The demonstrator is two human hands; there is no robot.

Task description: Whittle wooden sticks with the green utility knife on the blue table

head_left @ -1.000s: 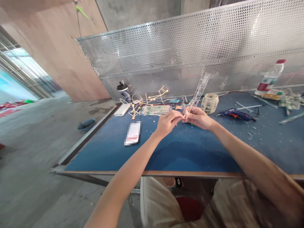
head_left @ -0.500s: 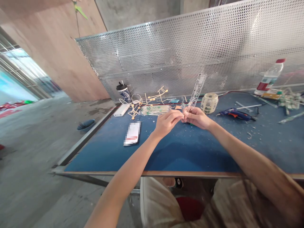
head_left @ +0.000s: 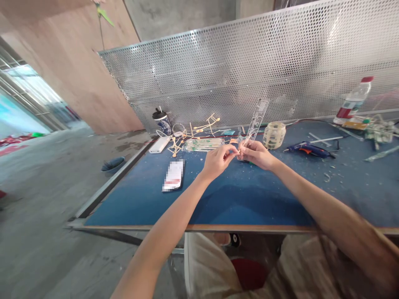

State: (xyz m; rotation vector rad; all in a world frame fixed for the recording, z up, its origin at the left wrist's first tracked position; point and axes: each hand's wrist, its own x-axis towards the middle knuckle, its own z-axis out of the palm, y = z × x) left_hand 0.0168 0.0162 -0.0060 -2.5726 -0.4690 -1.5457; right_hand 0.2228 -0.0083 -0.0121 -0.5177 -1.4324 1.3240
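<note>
My right hand point(head_left: 257, 154) is closed on a clear plastic ruler point(head_left: 258, 118), which slants up and away from the fingers. My left hand point(head_left: 216, 162) pinches thumb to forefinger right at the right fingertips; a small pale bit shows there, too small to name. Just beyond the hands lies a plastic-wrapped bundle of thin sticks point(head_left: 204, 144). To its left stand pale stick frames with yellowish joints point(head_left: 175, 147). A round pale lattice piece point(head_left: 274, 135) sits right of my right hand.
A phone point(head_left: 173, 175) and a white power bank point(head_left: 159, 144) lie on the left of the blue table point(head_left: 149, 203), near a dark-lidded cup point(head_left: 162, 120). A blue glue gun point(head_left: 310, 150), scraps and a red-capped bottle point(head_left: 353, 101) are on the right. A perforated metal panel point(head_left: 218, 70) stands behind.
My left fingers have shifted slightly left and bent more, leaving a gap between thumb and forefinger. My right hand and the ruler have barely moved.
</note>
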